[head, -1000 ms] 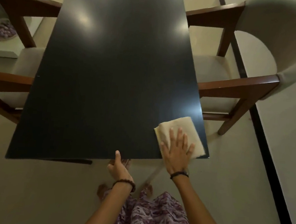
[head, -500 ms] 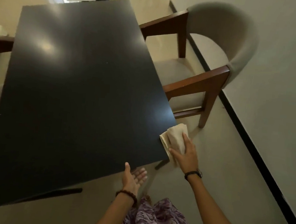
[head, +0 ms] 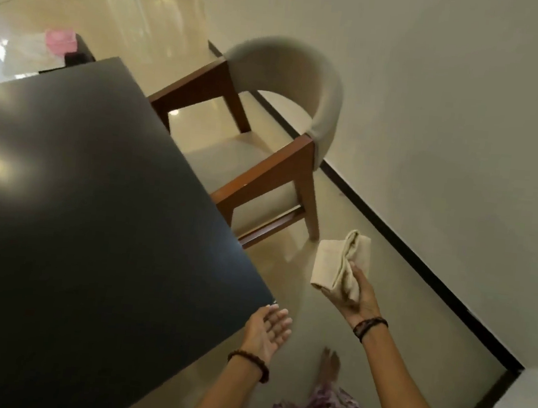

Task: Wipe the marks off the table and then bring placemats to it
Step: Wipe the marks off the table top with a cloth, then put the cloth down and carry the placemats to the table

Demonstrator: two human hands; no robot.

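Inspecting the wiping stage: what has changed in the last second?

— A second ago the right hand point(head: 359, 294) pressed the cloth point(head: 342, 265) flat on the near right corner of the table point(head: 96, 203). Now the cloth is off the surface and held in the air over the floor, to the right of that corner and near the front leg of the chair point(head: 265, 157). The view has also swung to the right.

— Grip on the cloth?

— The right hand's fingers are curled around the bunched lower end, thumb on top; the folded upper part stands free above the hand. The hold looks secure.

— And the left hand point(head: 267, 332)?

— Empty. Palm up, fingers loosely spread, just off the table's near corner. Whether it touches the edge cannot be told.

— Condition of the tabletop?

— Dark and glossy, showing only light reflections in the visible part. No marks can be made out, though the far left end is out of frame.

— Placemats?

— None in view. Nothing lies on the table.

— Assessment?

— Wiping appears finished, judging from the lifted cloth. The second stage, fetching placemats, has not begun. The cloth likely needs setting aside first.
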